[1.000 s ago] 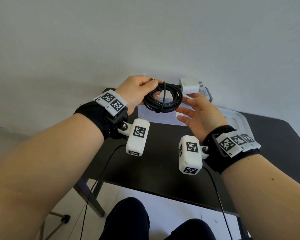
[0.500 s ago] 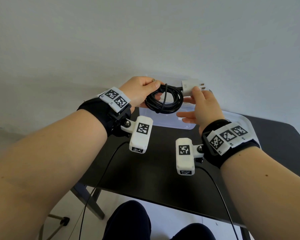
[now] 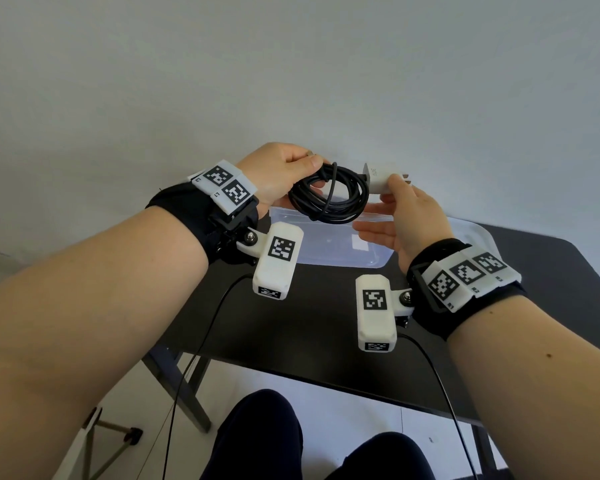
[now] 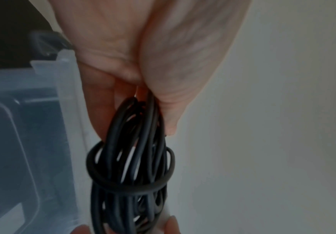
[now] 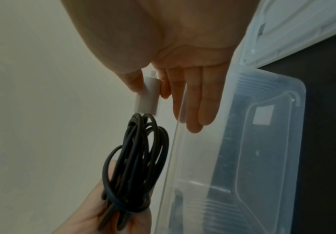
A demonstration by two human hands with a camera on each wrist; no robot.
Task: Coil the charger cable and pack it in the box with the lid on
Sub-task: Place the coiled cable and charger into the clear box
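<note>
The black charger cable (image 3: 328,195) is wound into a coil with one strand wrapped across it, held in the air above the box. My left hand (image 3: 288,173) grips the coil's left side between thumb and fingers; the left wrist view shows the coil (image 4: 131,158) hanging from that grip. My right hand (image 3: 400,206) pinches the white plug adapter (image 3: 383,176) at the coil's right end between thumb and forefinger, the other fingers straight, as the adapter (image 5: 148,98) shows in the right wrist view. The clear plastic box (image 3: 333,249) stands open below.
The box sits on a black table (image 3: 309,323) against a pale wall. Its clear lid (image 3: 475,233) lies flat to the right of the box, partly behind my right hand. Thin black wires hang from the wrist cameras. My knees (image 3: 257,441) are below the table's front edge.
My right hand rose from an open pose under the coil and took the white adapter in a pinch. The coil stays in my left hand, slightly higher over the box.
</note>
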